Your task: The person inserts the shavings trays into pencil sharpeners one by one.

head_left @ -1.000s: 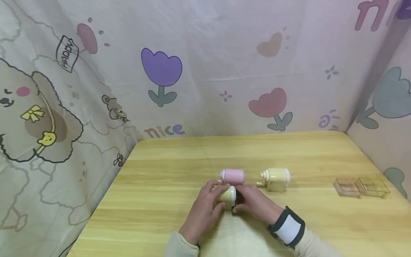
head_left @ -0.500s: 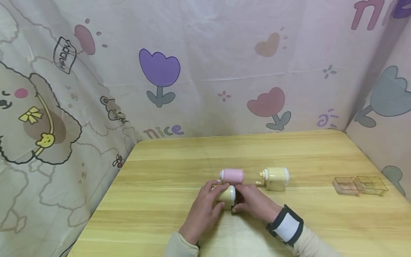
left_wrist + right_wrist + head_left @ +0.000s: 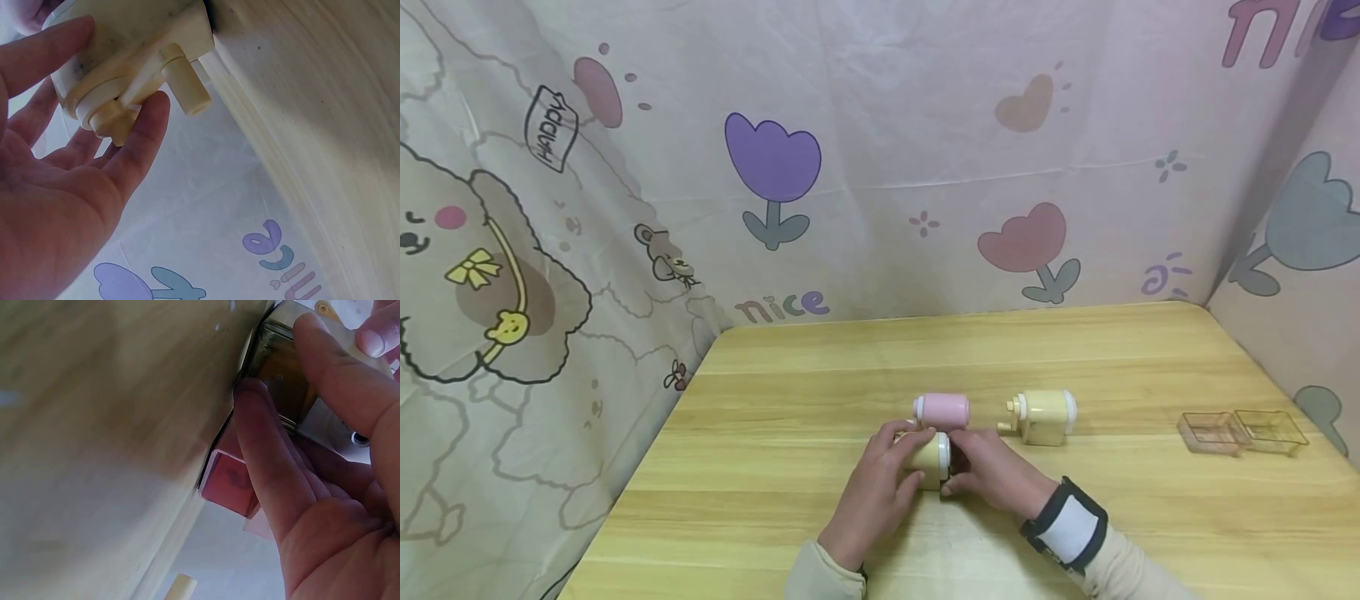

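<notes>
A yellow hand-crank pencil sharpener [image 3: 931, 460] with a white rim lies on the table, gripped by my left hand [image 3: 880, 479]. The left wrist view shows its crank handle [image 3: 187, 87] beside my fingers, which spread round the body. My right hand [image 3: 996, 475] is at the sharpener's right end. There, in the right wrist view, thumb and finger pinch the edges of a see-through amber drawer [image 3: 284, 384] in the base. Right behind lies a pink sharpener [image 3: 945, 411], its drawer slot [image 3: 228, 481] open. The inner side of the amber drawer is hidden.
A second yellow sharpener [image 3: 1047, 417] stands to the right of the pink one, its crank facing left. Further right are two see-through drawers, one pinkish [image 3: 1212, 435] and one yellowish [image 3: 1272, 433]. A printed cloth [image 3: 880, 250] hangs behind the table [image 3: 775, 467].
The head view has shifted slightly. Both hands and the sharpener between them stay in practically the same place.
</notes>
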Demonstrator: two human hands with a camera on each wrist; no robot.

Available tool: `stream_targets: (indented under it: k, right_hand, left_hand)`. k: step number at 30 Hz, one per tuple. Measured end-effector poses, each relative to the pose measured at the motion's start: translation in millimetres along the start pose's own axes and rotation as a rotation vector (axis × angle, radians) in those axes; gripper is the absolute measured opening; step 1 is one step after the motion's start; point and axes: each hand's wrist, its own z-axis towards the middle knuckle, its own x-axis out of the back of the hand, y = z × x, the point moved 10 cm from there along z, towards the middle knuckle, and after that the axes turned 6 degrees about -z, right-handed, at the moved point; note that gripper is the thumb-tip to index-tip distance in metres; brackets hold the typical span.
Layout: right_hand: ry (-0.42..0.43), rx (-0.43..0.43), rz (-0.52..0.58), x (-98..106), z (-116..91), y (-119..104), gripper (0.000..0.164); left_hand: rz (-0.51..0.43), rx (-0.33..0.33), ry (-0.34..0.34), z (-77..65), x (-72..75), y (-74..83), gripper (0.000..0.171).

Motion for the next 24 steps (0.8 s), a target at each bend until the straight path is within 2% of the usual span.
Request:
stream_targets:
  k: [24]
  right_hand:
    - [0.001,-0.023,0.019,-1.7,2.2,0.0,0.063]
  left_hand:
    - [0.021,0.002,0.001,0.1,-0.5,-0.8,0.056]
